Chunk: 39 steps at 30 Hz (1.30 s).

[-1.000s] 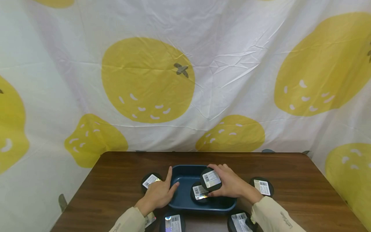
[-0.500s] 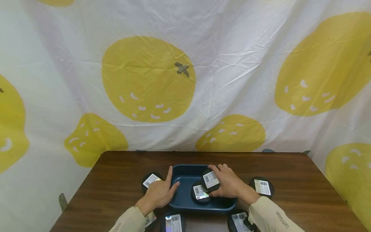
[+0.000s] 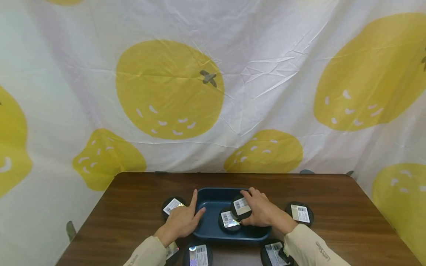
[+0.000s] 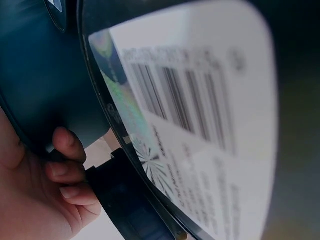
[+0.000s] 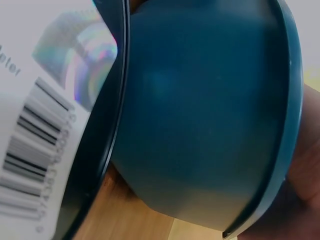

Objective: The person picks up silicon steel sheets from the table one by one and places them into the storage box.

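Right hand (image 3: pixel 261 210): grasping black disc (image 3: pixel 241 207)
Black disc: lying left of that hand, overlapping lower disc (image 3: pixel 229 221)
Tray (image 3: pixel 209 225): running lengthwise left-right
Left hand (image 3: pixel 181 221): resting at tray's left rim, grip unclear

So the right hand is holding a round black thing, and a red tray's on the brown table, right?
Red is wrong: the head view shows a blue tray on the brown table. The right hand holds a round black thing.

I faced a brown table (image 3: pixel 349 207) carrying a blue tray (image 3: pixel 209 218), black discs (image 3: pixel 300 213) to its left, right and near side.
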Each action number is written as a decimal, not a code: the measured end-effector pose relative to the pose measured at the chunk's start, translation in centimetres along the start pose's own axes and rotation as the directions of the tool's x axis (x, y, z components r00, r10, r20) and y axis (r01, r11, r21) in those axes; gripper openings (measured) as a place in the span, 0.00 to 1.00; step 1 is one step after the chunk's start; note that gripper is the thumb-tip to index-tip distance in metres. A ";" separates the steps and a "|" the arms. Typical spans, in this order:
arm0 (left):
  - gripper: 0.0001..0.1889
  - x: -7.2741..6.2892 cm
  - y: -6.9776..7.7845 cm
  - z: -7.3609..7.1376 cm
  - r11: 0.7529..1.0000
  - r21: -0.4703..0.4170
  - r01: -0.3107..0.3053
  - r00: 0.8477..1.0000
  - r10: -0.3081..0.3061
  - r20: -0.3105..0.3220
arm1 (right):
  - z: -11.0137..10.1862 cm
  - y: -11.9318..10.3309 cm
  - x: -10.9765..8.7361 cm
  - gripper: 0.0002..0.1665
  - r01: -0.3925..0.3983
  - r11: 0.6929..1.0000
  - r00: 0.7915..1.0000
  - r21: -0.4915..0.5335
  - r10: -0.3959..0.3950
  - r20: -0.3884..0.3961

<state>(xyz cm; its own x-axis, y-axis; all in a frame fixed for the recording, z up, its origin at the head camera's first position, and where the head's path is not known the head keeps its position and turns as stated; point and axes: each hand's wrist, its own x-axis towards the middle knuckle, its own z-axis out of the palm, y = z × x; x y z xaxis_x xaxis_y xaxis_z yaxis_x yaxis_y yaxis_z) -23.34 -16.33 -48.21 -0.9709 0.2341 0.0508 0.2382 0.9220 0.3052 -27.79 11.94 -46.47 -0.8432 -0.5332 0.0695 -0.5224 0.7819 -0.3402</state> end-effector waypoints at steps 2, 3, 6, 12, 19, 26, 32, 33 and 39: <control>0.39 0.0 0.0 0.0 1.000 -0.002 -0.004 1.000 0.004 -0.004 | 0.0 -0.1 -0.1 0.53 -0.005 1.000 1.000 -0.004 0.005 0.008; 0.39 0.0 0.0 0.0 1.000 -0.002 -0.003 1.000 0.003 -0.002 | -0.1 -0.2 -0.1 0.52 -0.006 1.000 1.000 -0.006 0.006 0.014; 0.39 -0.1 0.1 -0.1 1.000 0.001 0.001 1.000 -0.001 0.001 | -0.1 -0.4 -0.3 0.50 -0.006 1.000 1.000 -0.017 0.006 0.030; 0.39 -0.1 0.3 -0.1 1.000 0.009 0.003 1.000 -0.003 -0.014 | -0.3 -0.9 -0.5 0.46 -0.035 0.999 0.996 -0.038 0.038 0.080; 0.39 -0.1 0.3 -0.1 1.000 0.014 0.004 1.000 -0.004 -0.019 | -0.2 -1.3 -0.9 0.44 -0.041 0.998 0.990 -0.050 0.047 0.130; 0.39 -0.1 0.3 0.1 1.000 0.015 0.008 1.000 -0.007 -0.023 | -0.1 -1.5 -1.1 0.44 -0.024 0.996 0.990 -0.080 0.035 0.140; 0.39 -0.1 0.2 0.3 1.000 0.024 0.006 0.999 -0.005 -0.037 | -0.3 -1.7 -1.2 0.43 0.027 0.985 0.994 -0.168 -0.009 0.111; 0.39 -0.1 0.2 0.3 1.000 0.023 0.005 0.999 -0.005 -0.037 | -0.3 -1.7 -1.2 0.42 0.040 0.983 0.995 -0.179 -0.023 0.098; 0.39 -0.1 0.3 0.3 1.000 0.015 0.004 0.999 -0.004 -0.036 | -0.3 -1.5 -1.6 0.36 0.130 0.967 0.992 -0.221 -0.125 0.034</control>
<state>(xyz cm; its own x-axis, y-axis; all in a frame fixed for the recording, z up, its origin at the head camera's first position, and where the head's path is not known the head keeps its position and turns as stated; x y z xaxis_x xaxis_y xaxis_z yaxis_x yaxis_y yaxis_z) -23.14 -16.01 -48.45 -0.9721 0.2194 0.0835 0.2343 0.9276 0.2910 -25.69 11.67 -45.79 -0.7662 -0.6377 0.0796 -0.6425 0.7580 -0.1124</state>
